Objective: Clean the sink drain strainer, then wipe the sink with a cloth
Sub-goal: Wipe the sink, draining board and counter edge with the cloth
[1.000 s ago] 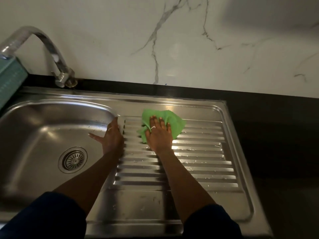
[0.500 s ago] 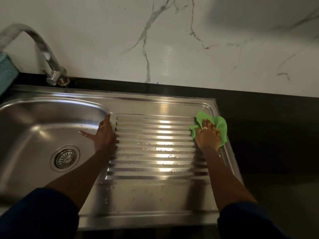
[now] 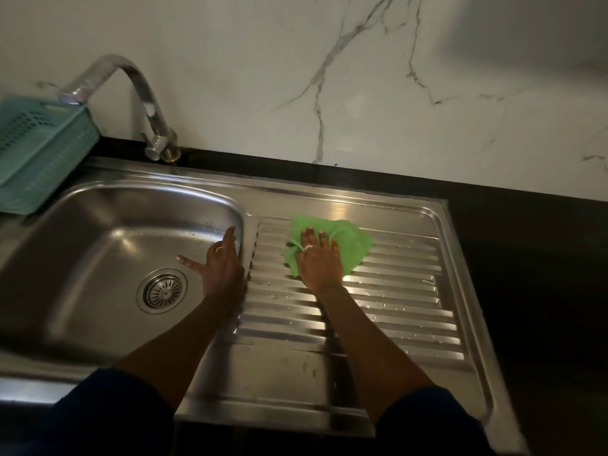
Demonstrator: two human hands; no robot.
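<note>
A steel sink (image 3: 98, 245) has a round drain strainer (image 3: 163, 290) seated in the bottom of its basin. To its right lies the ribbed drainboard (image 3: 394, 291), wet with drops. My right hand (image 3: 319, 258) presses flat on a green cloth (image 3: 348, 245) at the drainboard's far left part, fingers bunching the cloth. My left hand (image 3: 218, 261) rests with fingers spread on the basin's right rim, holding nothing.
A curved chrome tap (image 3: 144, 103) stands behind the basin. A teal plastic basket (image 3: 36, 149) sits at the left edge beside the tap. Black countertop (image 3: 526, 274) runs right of the sink, and a white marble wall (image 3: 329, 77) rises behind it.
My right hand swept the green cloth from the drainboard's left to its right edge, then back to the left. My left hand stayed on the basin rim. The camera view shifted.
</note>
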